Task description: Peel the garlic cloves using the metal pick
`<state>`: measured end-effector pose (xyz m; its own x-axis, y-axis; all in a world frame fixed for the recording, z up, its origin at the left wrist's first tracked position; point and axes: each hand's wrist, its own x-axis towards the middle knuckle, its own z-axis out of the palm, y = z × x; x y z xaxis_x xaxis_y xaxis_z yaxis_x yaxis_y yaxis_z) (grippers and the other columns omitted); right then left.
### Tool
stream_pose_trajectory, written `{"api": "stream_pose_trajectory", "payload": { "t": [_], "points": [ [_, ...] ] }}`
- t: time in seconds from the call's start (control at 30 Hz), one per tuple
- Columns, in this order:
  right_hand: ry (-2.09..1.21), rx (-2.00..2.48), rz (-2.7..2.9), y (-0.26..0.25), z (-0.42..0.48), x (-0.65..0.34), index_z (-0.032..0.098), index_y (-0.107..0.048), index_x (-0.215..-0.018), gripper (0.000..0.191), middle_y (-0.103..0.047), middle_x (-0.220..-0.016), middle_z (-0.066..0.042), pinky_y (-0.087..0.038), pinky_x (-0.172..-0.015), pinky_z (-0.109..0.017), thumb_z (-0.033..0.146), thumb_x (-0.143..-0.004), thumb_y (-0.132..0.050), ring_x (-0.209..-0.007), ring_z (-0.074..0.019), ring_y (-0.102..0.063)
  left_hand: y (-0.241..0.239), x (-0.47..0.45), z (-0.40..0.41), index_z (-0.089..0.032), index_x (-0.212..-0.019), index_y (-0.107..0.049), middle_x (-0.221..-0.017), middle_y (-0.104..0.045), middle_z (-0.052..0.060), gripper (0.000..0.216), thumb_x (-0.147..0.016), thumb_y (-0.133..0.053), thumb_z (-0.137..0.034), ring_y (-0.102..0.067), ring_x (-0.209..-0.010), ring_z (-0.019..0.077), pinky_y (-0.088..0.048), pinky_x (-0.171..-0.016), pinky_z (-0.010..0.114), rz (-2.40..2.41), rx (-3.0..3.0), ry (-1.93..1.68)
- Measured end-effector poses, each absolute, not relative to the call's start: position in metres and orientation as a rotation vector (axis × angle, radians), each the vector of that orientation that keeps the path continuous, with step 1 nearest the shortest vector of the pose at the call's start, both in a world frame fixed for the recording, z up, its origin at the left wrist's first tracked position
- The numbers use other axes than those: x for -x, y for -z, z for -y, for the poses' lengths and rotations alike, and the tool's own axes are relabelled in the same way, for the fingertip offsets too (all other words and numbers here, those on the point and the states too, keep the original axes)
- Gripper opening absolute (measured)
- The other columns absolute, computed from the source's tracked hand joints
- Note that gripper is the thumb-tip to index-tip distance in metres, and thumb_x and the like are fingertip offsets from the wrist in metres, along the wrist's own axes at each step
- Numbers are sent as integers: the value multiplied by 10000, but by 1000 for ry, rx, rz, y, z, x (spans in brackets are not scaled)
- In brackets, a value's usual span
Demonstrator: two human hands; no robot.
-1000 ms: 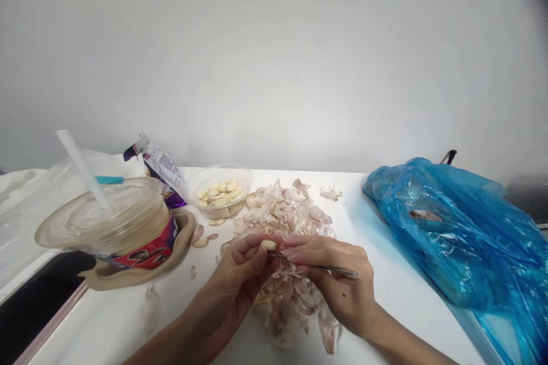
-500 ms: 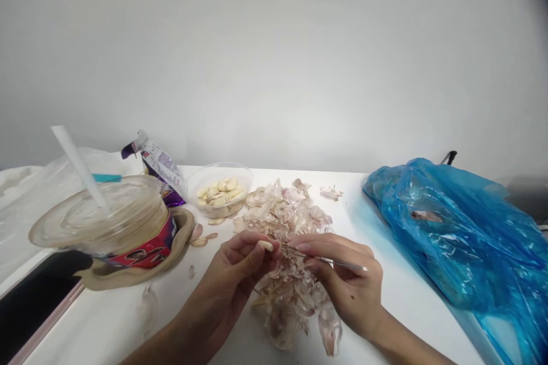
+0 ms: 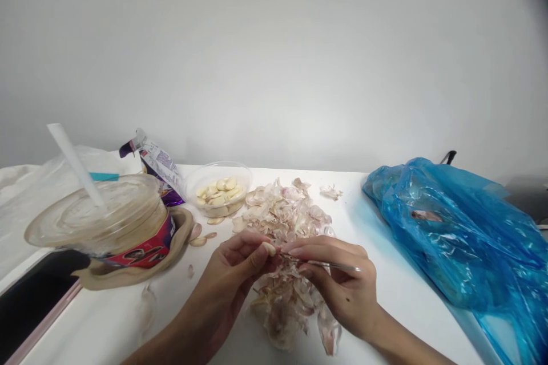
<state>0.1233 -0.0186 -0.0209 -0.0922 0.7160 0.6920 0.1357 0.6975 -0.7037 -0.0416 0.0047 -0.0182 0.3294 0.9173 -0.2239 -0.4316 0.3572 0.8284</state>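
Note:
Between the thumb and fingers of my left hand (image 3: pixel 240 271) is a pale garlic clove (image 3: pixel 269 248). My right hand (image 3: pixel 342 279) is closed around a thin metal tool (image 3: pixel 338 266), whose tip points at the clove; its end is too small to make out. The fingertips of both hands almost meet over a heap of garlic skins (image 3: pixel 291 211). Behind my left hand stands a clear plastic bowl (image 3: pixel 236 209) of peeled cloves. A few unpeeled cloves (image 3: pixel 197 241) lie on the white table beside it.
On the left, a plastic cup (image 3: pixel 128 234) with a straw sits in a cardboard holder (image 3: pixel 180 239), next to a dark-screened phone (image 3: pixel 38 302). A purple snack packet (image 3: pixel 165 174) stands behind it. A blue plastic bag (image 3: pixel 445 228) covers the right side. A grey wall closes the back.
My right hand has shifted slightly left, bringing the metal tool closer to the clove. In my left hand the clove sits a little further right and more upright.

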Motion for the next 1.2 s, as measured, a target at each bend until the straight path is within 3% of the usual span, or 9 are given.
{"api": "stream_pose_trajectory", "payload": {
  "t": [0.9,1.2],
  "points": [
    [-592,651,1608,21,20,-124,221,-674,-958,300,-718,-913,-30,-556,-733,-281,7,-773,-575,-836,-167,-672,15,40,-3,-154,-632,-664,-573,-658,-18,68,-659,-721,-176,-577,-585,89,-456,-603,168,-767,-749,-953],
    [-551,647,1632,19,20,-124,207,-667,-967,253,-717,-901,-47,-560,-722,-285,52,-784,-587,-830,-170,-670,18,41,-4,-152,-656,-660,-611,-660,-10,71,-659,-723,-184,-578,-607,95,-456,-623,183,-793,-729,-954]
  ]
}}
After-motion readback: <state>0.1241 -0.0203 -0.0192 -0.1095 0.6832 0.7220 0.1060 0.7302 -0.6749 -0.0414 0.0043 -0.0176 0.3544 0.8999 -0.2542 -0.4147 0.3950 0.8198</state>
